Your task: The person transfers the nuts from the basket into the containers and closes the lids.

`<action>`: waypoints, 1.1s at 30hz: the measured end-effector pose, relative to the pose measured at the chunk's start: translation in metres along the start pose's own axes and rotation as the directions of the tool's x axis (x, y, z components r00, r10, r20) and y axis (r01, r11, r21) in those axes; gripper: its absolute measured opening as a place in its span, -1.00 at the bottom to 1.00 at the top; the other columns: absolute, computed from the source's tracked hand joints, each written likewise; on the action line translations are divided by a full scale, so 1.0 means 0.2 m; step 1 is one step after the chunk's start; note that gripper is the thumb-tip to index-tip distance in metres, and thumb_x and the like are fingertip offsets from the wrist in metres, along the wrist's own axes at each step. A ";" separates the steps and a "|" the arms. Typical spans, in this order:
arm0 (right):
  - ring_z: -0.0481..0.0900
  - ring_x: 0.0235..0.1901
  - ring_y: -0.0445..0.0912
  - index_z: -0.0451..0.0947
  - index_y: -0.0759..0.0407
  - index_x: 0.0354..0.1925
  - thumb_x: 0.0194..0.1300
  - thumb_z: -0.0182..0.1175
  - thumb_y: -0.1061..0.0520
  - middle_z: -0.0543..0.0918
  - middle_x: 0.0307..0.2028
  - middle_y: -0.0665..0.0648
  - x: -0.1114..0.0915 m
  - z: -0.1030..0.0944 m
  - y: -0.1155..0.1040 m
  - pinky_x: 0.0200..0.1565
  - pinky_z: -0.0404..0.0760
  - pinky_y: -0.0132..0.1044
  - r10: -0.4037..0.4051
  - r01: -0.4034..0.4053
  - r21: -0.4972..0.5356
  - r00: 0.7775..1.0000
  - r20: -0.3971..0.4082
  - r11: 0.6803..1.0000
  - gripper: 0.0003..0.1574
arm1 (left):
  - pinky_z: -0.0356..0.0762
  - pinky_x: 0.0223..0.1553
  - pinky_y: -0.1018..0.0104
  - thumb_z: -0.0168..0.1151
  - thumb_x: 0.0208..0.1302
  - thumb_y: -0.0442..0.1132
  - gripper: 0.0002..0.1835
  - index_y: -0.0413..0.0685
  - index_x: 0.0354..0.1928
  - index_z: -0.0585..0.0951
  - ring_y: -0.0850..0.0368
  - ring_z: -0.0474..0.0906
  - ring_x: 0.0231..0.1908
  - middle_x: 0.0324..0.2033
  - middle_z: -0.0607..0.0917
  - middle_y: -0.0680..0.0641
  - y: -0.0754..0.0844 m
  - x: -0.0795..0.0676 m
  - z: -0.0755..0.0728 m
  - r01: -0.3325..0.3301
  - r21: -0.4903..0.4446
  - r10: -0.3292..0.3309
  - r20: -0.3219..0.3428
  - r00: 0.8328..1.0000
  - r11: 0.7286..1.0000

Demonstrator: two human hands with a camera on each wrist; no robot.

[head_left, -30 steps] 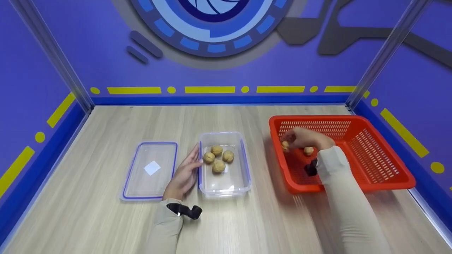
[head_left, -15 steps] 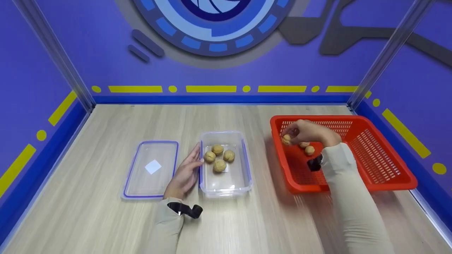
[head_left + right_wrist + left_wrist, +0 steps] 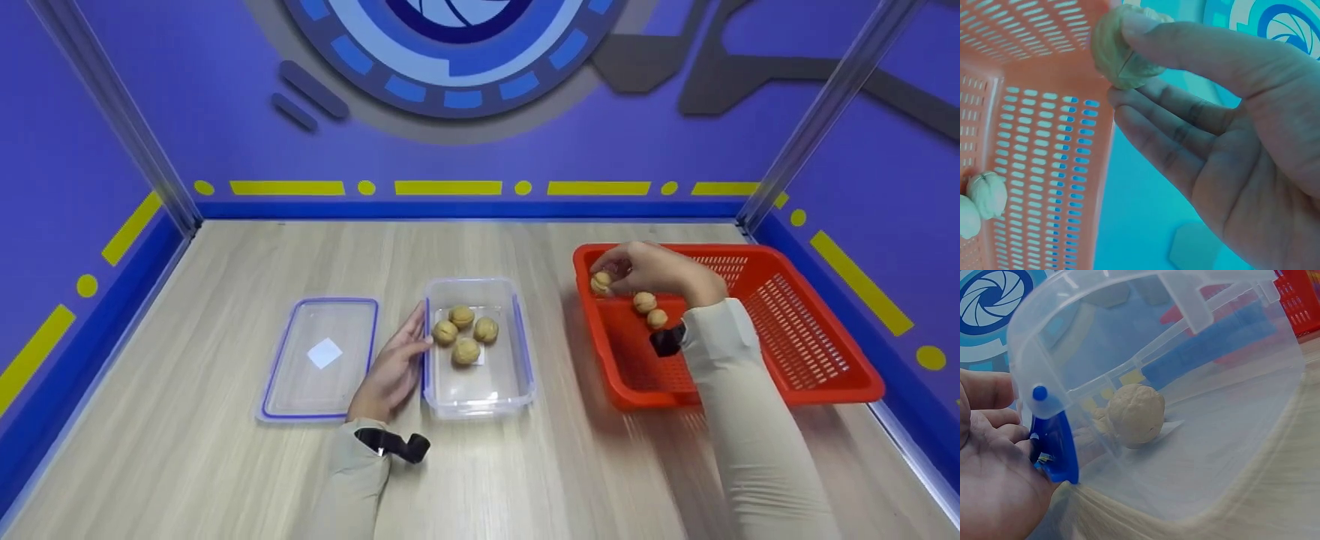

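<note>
My right hand [image 3: 656, 274] pinches a walnut [image 3: 1126, 48] between thumb and fingers, over the left back corner of the red basket [image 3: 611, 375]. Two more walnuts [image 3: 644, 302] lie on the basket floor below that hand. At the middle of the table stands a clear plastic box [image 3: 480, 394] with its top off, holding several walnuts [image 3: 466, 351]. My left hand [image 3: 388, 379] rests along the box's left side, thumb at the rim and fingers straight along the wall. In the left wrist view, the fingers lie behind a blue side clip [image 3: 1057, 444].
A clear lid [image 3: 319, 382] with a purple-blue edge and a white square label [image 3: 325, 353] lies left of the left hand. Purple-blue panels [image 3: 480, 161] enclose the table at the back and sides. Bare tabletop [image 3: 555, 450] separates box and basket.
My right hand has risen slightly toward the basket's back left corner with the walnut, uncovering a second walnut on the floor. The left hand and box stay in place.
</note>
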State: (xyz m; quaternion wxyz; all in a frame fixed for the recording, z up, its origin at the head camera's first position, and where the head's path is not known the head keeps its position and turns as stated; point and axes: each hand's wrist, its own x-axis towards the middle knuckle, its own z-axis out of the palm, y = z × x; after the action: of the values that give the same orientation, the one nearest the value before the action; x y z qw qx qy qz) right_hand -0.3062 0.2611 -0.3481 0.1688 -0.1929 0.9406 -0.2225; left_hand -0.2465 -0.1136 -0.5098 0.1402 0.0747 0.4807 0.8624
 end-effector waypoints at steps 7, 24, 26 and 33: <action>0.52 -0.16 -0.02 0.59 0.12 0.06 0.20 0.27 0.23 0.64 -0.15 0.11 0.03 0.02 -0.07 -0.02 0.59 -0.17 -0.070 0.070 -0.032 0.997 -0.012 0.997 -0.58 | -0.45 0.51 0.21 -0.20 0.28 -0.60 -0.22 -0.13 0.50 -0.15 0.05 -0.44 0.51 0.53 -0.28 -0.05 0.00 0.00 0.00 -0.004 0.002 0.004 -0.010 1.000 1.000; 0.61 -0.12 -0.02 0.62 0.10 0.04 0.20 0.25 0.23 0.69 -0.13 0.09 0.15 0.12 -0.27 -0.01 0.68 -0.16 -0.130 0.130 -0.034 0.991 0.023 0.991 -0.60 | -0.48 0.51 0.20 -0.21 0.28 -0.59 -0.22 -0.21 0.49 -0.19 0.01 -0.46 0.51 0.52 -0.30 -0.11 -0.01 0.01 -0.01 -0.028 0.017 0.028 0.021 0.999 0.999; 0.61 -0.12 -0.03 0.62 0.09 0.03 0.21 0.27 0.20 0.69 -0.13 0.08 0.16 0.14 -0.29 -0.01 0.68 -0.18 -0.135 0.136 -0.030 0.990 0.028 0.990 -0.62 | -0.48 0.51 0.20 -0.20 0.28 -0.59 -0.22 -0.21 0.49 -0.19 0.01 -0.46 0.51 0.52 -0.30 -0.11 -0.01 0.01 -0.01 -0.028 0.016 0.028 0.020 0.999 0.999; 0.62 -0.11 -0.03 0.62 0.13 0.03 0.21 0.28 0.20 0.70 -0.13 0.09 0.21 0.19 -0.34 0.00 0.67 -0.16 -0.192 0.193 -0.022 0.981 0.035 0.981 -0.62 | -0.48 0.51 0.19 -0.20 0.27 -0.59 -0.22 -0.20 0.49 -0.18 0.01 -0.46 0.51 0.52 -0.30 -0.11 0.00 0.01 -0.01 -0.026 0.016 0.026 0.021 0.999 1.000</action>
State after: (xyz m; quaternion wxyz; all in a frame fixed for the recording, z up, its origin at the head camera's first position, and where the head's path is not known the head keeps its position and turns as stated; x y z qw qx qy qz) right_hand -0.3081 0.1718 -0.3573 0.1594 -0.2889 0.9174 -0.2225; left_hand -0.2483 -0.1146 -0.5117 0.1334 0.0912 0.4851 0.8594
